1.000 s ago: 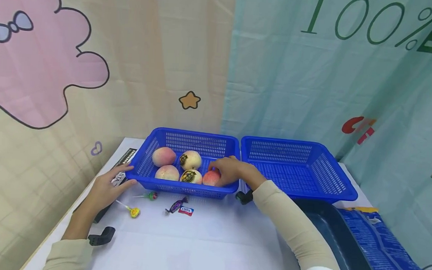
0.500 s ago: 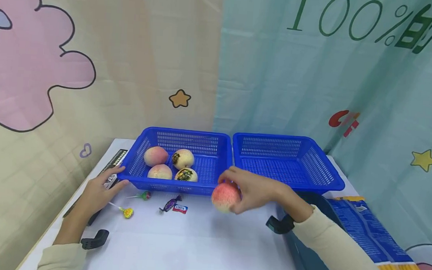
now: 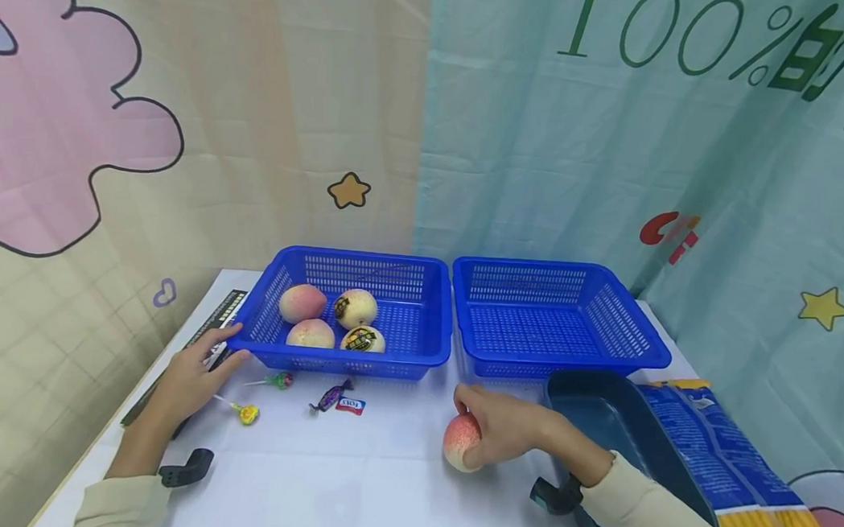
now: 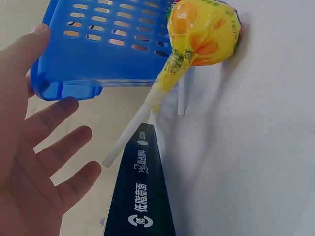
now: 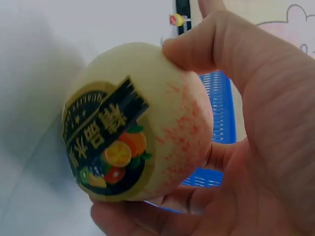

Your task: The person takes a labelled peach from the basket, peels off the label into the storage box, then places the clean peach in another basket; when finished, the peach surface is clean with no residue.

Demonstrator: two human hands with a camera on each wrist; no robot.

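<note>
My right hand [image 3: 502, 430] grips a peach [image 3: 459, 443] low over the white table, right of the candies. In the right wrist view, a dark fruit sticker [image 5: 110, 142] covers the pale side of this peach, with thumb and fingers around it. My left hand [image 3: 186, 382] touches the front left corner of the left blue basket [image 3: 358, 362], its fingers spread and nearly straight. Several peaches [image 3: 303, 303] lie in that basket, some with dark stickers. Beside the left hand lie a yellow lollipop [image 3: 247, 414] and a black box [image 4: 140, 196].
A second blue basket [image 3: 554, 360] stands to the right of the first. In front of it are a dark tray [image 3: 611, 424] and a blue and yellow bag [image 3: 730, 452]. A green-red lollipop [image 3: 283, 380], a purple candy [image 3: 330, 395] and a small red-white packet [image 3: 350, 405] lie before the left basket.
My right hand has lifted the peach out of the left basket and brought it forward and down to the table's middle. My left hand keeps its place at the basket's corner.
</note>
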